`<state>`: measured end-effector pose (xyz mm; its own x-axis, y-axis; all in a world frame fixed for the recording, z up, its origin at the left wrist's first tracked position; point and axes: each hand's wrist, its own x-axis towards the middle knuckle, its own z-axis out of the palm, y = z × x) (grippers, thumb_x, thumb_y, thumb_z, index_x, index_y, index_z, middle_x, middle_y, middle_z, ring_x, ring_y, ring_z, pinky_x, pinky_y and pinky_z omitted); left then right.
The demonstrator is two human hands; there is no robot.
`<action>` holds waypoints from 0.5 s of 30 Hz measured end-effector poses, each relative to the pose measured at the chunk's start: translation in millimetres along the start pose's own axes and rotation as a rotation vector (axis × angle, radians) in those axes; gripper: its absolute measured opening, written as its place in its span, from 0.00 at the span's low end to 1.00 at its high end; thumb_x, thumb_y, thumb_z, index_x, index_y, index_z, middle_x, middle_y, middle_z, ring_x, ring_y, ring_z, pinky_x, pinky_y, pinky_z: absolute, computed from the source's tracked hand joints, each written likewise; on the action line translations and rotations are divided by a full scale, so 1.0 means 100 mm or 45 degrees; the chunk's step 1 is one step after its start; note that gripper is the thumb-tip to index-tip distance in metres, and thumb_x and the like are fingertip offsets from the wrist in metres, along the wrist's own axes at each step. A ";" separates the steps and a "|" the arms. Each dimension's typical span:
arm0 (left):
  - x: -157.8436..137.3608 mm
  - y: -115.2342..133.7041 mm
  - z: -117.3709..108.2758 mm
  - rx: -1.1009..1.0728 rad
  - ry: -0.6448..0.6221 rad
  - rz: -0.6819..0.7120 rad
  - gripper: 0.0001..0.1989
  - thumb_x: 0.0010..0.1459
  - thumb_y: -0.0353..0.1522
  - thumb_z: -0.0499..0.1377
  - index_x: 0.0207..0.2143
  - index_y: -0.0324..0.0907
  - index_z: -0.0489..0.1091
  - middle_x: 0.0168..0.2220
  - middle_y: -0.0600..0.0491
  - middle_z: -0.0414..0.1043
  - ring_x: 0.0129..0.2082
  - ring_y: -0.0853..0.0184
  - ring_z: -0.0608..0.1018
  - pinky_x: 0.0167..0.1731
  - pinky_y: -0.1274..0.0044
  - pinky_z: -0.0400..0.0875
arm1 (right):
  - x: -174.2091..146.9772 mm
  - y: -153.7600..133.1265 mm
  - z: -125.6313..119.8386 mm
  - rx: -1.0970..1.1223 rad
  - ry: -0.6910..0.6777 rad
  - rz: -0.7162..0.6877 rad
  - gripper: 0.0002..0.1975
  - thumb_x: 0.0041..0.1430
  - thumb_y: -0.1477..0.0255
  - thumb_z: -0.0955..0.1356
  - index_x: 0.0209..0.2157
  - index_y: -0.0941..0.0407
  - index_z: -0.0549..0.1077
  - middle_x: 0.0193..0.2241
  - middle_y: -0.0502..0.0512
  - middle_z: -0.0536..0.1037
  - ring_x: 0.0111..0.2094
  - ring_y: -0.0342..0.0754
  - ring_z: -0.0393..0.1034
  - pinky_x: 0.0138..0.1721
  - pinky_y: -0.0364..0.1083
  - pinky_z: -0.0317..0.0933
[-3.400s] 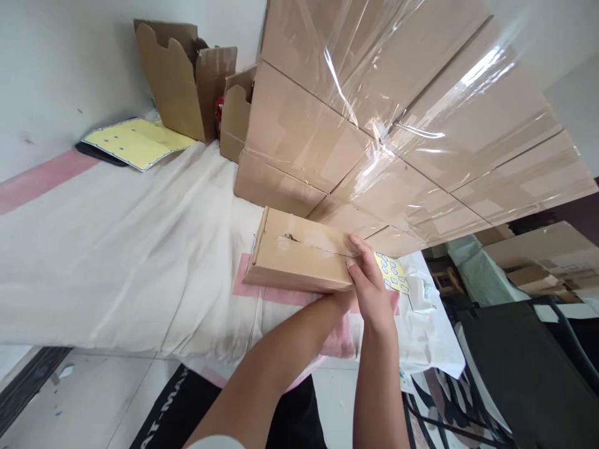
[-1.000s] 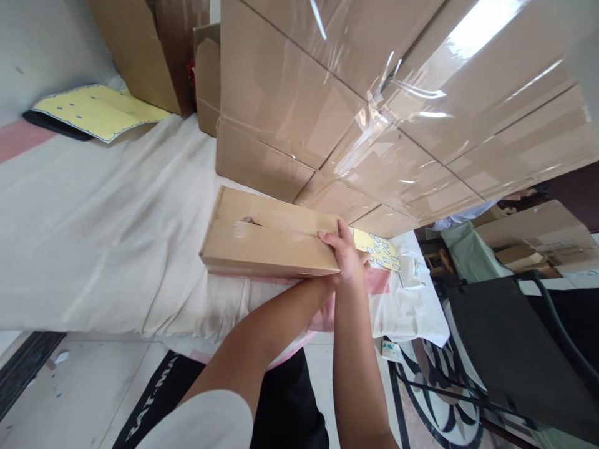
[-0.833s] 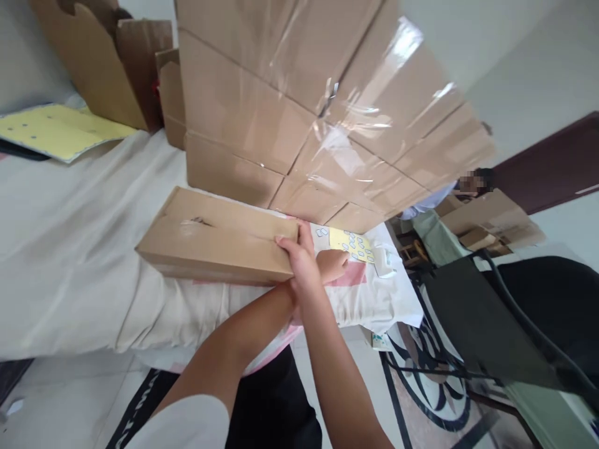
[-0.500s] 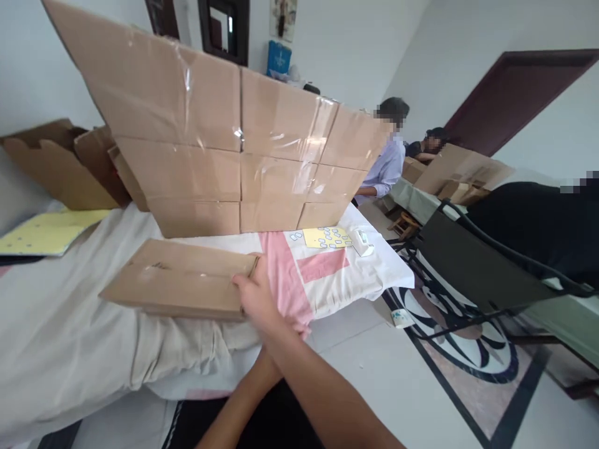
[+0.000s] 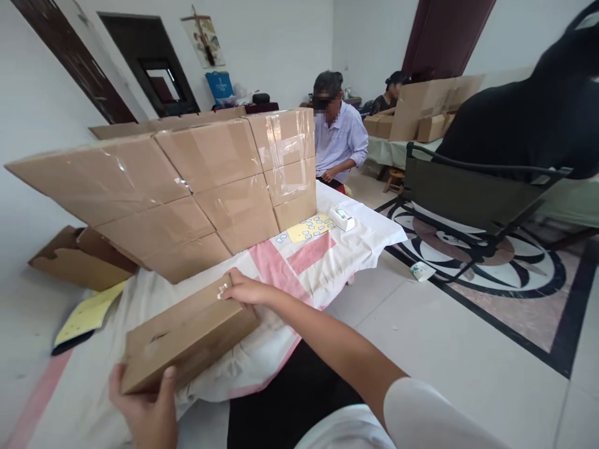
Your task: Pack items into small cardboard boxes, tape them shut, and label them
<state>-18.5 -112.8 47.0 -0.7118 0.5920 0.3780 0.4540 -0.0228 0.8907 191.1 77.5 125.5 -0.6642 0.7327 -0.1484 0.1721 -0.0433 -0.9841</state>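
A long, flat cardboard box [image 5: 182, 337] lies slantwise on the cloth-covered bed or table [image 5: 234, 262] in front of me. My left hand [image 5: 147, 405] grips its near left end, thumb on the front side and fingers round the far side. At the other end, my right hand [image 5: 246, 290] holds the top edge and corner. A small shiny bit, perhaps clear tape, shows by the right fingertips. Just behind stands a wall of taped cardboard boxes [image 5: 229, 193], several stacked in rows.
An open carton [image 5: 84, 265] and a yellow sheet [image 5: 88, 318] are at the left. A yellow patterned card [image 5: 311, 229] and a white box [image 5: 343, 218] lie near the right corner. A co-worker [image 5: 339, 137] sits beyond; a dark folding chair [image 5: 482, 199] stands right.
My left hand has moved from near the box's right end to its left end. The box now lies more slantwise, and my view has turned right.
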 end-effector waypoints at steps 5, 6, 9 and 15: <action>0.12 0.78 0.40 0.033 -0.097 0.272 0.55 0.42 0.44 0.72 0.69 0.41 0.53 0.71 0.39 0.53 0.71 0.46 0.59 0.71 0.53 0.50 | -0.17 0.10 -0.45 0.235 -0.015 -0.040 0.27 0.45 0.68 0.74 0.46 0.49 0.62 0.38 0.49 0.70 0.41 0.53 0.72 0.35 0.48 0.69; 0.14 0.88 0.44 0.082 -0.112 0.337 0.53 0.44 0.44 0.71 0.69 0.42 0.55 0.71 0.40 0.55 0.70 0.47 0.60 0.71 0.53 0.49 | -0.17 0.12 -0.51 0.277 0.035 -0.064 0.25 0.45 0.68 0.74 0.45 0.50 0.63 0.37 0.49 0.70 0.42 0.53 0.72 0.38 0.49 0.69; 0.13 0.93 0.58 0.129 -0.124 0.446 0.50 0.46 0.44 0.70 0.68 0.42 0.56 0.71 0.40 0.55 0.70 0.48 0.61 0.71 0.55 0.49 | -0.12 0.15 -0.63 0.363 0.135 -0.095 0.23 0.46 0.68 0.73 0.44 0.50 0.64 0.36 0.47 0.70 0.44 0.52 0.72 0.45 0.49 0.68; -0.30 0.56 1.14 0.005 -0.120 0.119 0.54 0.46 0.44 0.69 0.67 0.35 0.43 0.69 0.27 0.47 0.67 0.47 0.64 0.63 0.51 0.63 | 0.00 0.09 -1.07 0.098 0.177 -0.255 0.22 0.43 0.71 0.74 0.42 0.50 0.69 0.38 0.48 0.72 0.47 0.53 0.70 0.51 0.51 0.66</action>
<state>89.5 -39.6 56.4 -0.6129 0.6605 0.4337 0.5181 -0.0785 0.8517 270.2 150.0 127.3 -0.5723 0.8178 0.0598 -0.0121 0.0645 -0.9978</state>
